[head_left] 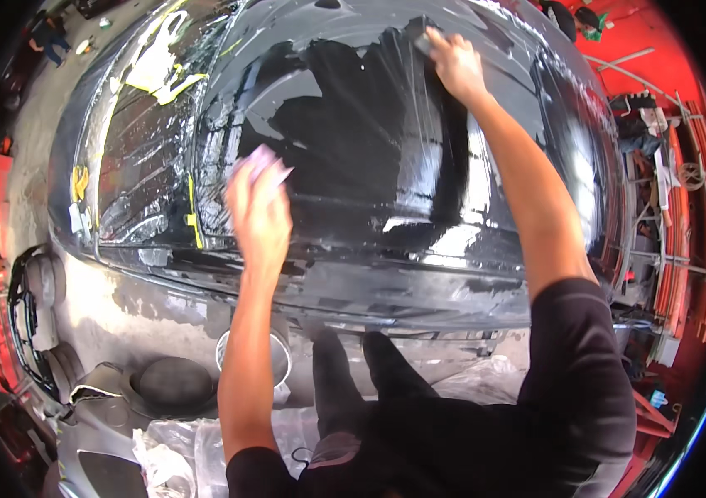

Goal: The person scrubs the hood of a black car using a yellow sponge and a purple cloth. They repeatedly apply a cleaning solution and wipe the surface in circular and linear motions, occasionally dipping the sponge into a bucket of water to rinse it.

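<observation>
A wet, glossy black car roof [336, 141] spreads out before me, dull grey film covering its far part and dark shiny streaks its middle. Over the near left part of the roof, my left hand [260, 212] is closed round a crumpled pale pink cloth [263, 156], slightly blurred. My right arm reaches to the far side. There my right hand [458, 68] grips a small dark flat block [421, 30] against the roof; whether it is a sanding pad or a squeegee I cannot tell.
At left, the wet windshield [141, 170] carries yellow tape and a white-yellow sheet [158, 66]. A yellow cloth [80, 183] lies beyond it. Below stand a white bucket [283, 357] and a black round seat [172, 382]. Metal racks [660, 207] line the right; people are at the far edges.
</observation>
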Tool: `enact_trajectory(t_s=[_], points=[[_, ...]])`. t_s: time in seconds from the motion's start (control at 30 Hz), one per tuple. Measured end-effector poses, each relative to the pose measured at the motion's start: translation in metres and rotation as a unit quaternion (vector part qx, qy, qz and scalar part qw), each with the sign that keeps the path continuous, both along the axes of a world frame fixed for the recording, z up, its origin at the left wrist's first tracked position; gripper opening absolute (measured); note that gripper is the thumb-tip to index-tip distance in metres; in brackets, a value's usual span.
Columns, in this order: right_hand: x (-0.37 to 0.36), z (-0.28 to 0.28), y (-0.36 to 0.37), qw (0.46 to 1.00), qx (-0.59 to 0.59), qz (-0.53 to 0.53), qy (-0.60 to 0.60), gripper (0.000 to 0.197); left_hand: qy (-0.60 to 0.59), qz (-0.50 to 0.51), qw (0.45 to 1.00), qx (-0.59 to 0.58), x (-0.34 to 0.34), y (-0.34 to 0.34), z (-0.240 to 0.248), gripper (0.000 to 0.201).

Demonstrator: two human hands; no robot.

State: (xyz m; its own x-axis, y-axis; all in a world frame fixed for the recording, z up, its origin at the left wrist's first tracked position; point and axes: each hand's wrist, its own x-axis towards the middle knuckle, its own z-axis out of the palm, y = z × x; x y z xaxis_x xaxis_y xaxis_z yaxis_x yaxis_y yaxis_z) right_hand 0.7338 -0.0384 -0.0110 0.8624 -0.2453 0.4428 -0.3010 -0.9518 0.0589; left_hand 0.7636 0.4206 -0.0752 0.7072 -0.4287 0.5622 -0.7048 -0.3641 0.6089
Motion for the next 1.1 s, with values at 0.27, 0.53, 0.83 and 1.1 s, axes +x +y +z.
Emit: enact_trajectory(t_s=[0.27,0.53,0.83,1.1], points=[[-0.196,-0.009,0.188,0.984,0.105,0.131,0.067,0.061,0.235,-0.325,0.851,-0.338,-0.053,0.040,0.179,0.059],[-0.011,-0.034,0.023,0.999,0.047,-0.012,-0.010,0.044,0.301,-0.524,0.684,-0.408,-0.089,0.035,0.217,0.053],[-0.217,-0.010,0.135,0.988,0.075,0.108,0.083,0.060,0.261,-0.542,0.707,-0.374,-0.086,0.034,0.212,0.046],[-0.080,-0.033,-0.020,0.998,-0.002,-0.037,-0.047,0.058,-0.057,-0.117,0.990,0.045,-0.020,-0.064,0.075,0.042]])
